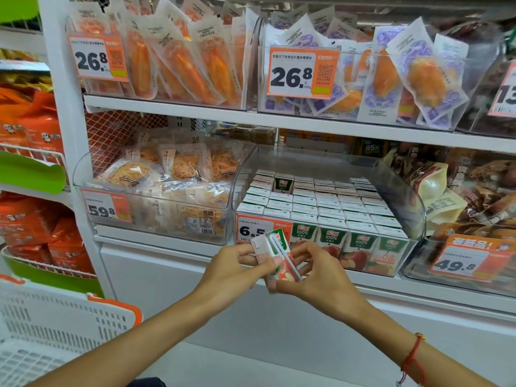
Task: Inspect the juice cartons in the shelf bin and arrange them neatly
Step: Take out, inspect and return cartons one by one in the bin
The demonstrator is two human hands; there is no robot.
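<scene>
White store shelving [173, 107] carries clear bins of packaged snacks. Left hand [237, 268] and right hand [318, 275] both grip one juice carton [279, 261] in front of the shelf bin [402, 191], fingers curled round it. Its long axis tilts up-left; a white straw runs along its green-and-red side. Behind it, upright cartons [321, 202] fill the bin in rows; a price tag [252, 229] is partly covered.
</scene>
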